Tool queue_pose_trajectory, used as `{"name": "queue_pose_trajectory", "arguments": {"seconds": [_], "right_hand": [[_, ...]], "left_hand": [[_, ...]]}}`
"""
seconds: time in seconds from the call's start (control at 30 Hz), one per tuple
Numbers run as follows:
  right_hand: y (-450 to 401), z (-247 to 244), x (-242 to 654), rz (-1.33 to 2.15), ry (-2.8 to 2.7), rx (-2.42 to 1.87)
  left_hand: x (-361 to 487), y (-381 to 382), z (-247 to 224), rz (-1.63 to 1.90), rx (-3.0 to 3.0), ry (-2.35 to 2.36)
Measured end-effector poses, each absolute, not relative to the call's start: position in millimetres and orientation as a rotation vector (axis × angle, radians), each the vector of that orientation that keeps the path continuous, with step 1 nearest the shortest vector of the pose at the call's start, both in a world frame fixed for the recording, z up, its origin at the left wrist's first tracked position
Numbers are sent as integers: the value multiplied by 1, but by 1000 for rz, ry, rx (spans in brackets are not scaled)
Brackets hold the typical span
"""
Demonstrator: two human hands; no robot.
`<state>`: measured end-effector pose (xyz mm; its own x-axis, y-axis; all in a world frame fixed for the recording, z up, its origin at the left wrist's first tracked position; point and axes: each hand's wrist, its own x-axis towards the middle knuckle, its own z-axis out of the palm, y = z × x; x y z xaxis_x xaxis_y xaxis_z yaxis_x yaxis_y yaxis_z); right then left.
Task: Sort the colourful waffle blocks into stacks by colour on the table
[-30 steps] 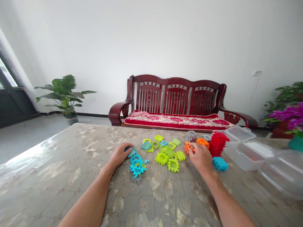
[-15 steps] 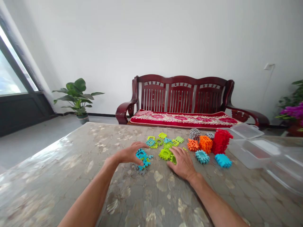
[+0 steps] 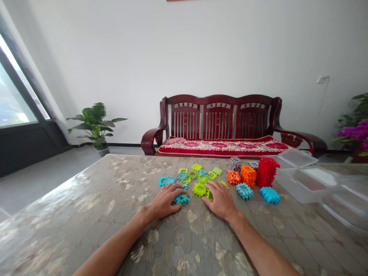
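Observation:
My left hand (image 3: pixel 165 201) rests low over a small heap of blue interlocking tiles (image 3: pixel 181 198), fingers stretched across them and thumb on the near side. Beyond those fingers lie other blue tiles (image 3: pixel 166 180). The gray tile that lay by this heap is out of sight, perhaps beneath my hand. My right hand (image 3: pixel 220 200) curves loosely with fingers apart around the right side of lime-green tiles (image 3: pixel 199 189). Its fingertips cover part of that group. Further back, more green tiles (image 3: pixel 197 167) and a few blue ones (image 3: pixel 183 176) are scattered.
To the right stand a red stack (image 3: pixel 267 171), orange stacks (image 3: pixel 248 176), a gray stack (image 3: pixel 235 164) and blue stacks (image 3: pixel 245 191) of tiles. Clear plastic boxes (image 3: pixel 304 186) sit past them. A wooden bench (image 3: pixel 218 119) is behind the patterned table (image 3: pixel 103 214).
My left hand has moved right and come down over the blue tiles, which have shifted right, some now lying behind my fingers. My right hand has stayed beside the green tiles.

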<state>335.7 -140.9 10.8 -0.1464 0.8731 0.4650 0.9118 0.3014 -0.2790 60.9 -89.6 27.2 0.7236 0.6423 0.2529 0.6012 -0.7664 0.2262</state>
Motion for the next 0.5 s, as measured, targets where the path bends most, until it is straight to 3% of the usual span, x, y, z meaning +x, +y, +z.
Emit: {"name": "queue_pose_trajectory", "arguments": {"seconds": [0.23,0.5], "right_hand": [[-136,6,341,-70,-1932,-1522],[-127,-4,349,-46,-1785,-1468]], "left_hand": [[84,-68,19,764,2672,1074],[102,-44,21,945,2236,1477]]}}
